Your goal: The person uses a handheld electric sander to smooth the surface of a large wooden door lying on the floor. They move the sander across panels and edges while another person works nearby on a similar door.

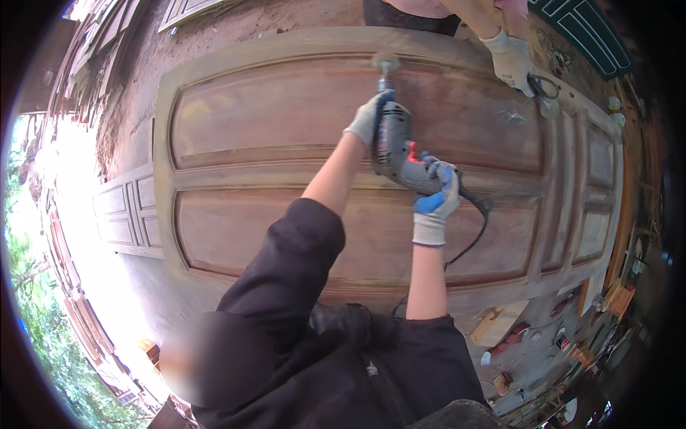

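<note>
A grey electric drill (394,143) with a red trigger is held over a large brown wooden panelled door (286,175). My left hand (368,120), in a white and blue work glove, is closed round the drill's front, just behind the chuck. My right hand (439,194), gloved alike, grips the rear handle. From the chuck sticks a round wheel attachment (385,61), blurred, at the moulding along the door's far edge. Whether it touches the wood I cannot tell. A black power cord (482,222) hangs from the handle and passes over the door's near panel.
Across the door, another person's gloved hand (511,63) holds a dark looped thing I cannot make out. A smaller panelled door (132,211) lies at left, stacked boards (107,43) behind it. A dark green panel (586,32) stands far right. Wood blocks (498,322) and clutter lie at lower right.
</note>
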The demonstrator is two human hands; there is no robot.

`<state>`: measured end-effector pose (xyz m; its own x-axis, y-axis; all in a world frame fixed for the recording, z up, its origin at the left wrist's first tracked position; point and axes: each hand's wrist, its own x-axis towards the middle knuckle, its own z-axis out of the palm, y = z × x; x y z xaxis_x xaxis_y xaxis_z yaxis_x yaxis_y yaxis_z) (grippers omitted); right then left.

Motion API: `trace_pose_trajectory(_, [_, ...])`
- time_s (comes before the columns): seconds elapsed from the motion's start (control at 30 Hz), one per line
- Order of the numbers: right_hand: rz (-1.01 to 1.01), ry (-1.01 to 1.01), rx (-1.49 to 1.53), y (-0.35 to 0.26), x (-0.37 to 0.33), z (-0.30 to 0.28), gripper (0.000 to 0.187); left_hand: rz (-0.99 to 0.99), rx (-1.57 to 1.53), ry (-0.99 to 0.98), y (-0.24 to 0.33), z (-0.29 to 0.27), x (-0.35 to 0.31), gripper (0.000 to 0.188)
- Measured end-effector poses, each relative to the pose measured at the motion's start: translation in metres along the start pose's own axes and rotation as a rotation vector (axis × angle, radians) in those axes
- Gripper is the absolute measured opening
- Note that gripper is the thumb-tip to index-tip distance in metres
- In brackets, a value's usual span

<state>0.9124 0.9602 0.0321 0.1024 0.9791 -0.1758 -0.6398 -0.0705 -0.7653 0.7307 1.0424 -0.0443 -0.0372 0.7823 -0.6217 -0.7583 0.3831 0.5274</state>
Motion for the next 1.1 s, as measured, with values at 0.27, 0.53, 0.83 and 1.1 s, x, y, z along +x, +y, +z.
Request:
trace_pose_trajectory(0.27, [0.27, -0.158, 0.061, 0.108, -0.049, 0.094, 0.011, 0.099, -0.138, 0.095, 0.09, -0.169, -0.061, 0.03])
trace_pose_trajectory(0.53, [0.395, -0.179, 0.126, 0.124, -0.048, 0.105, 0.014, 0.109, -0.111, 0.193, 0.11, -0.175, -0.088, 0.027])
trace_pose_trajectory(0.83, [0.093, -0.104, 0.057, -0.032, 0.07, -0.047, 0.014, 0.012, -0.062, 0.011, -0.027, 0.028, 0.042, 0.032])
trace_pose_trajectory(1.1, [-0.103, 0.023, 0.043, -0.148, 0.129, -0.136, 0.014, -0.034, 0.077, 0.0, -0.114, 0.212, 0.088, 0.042])
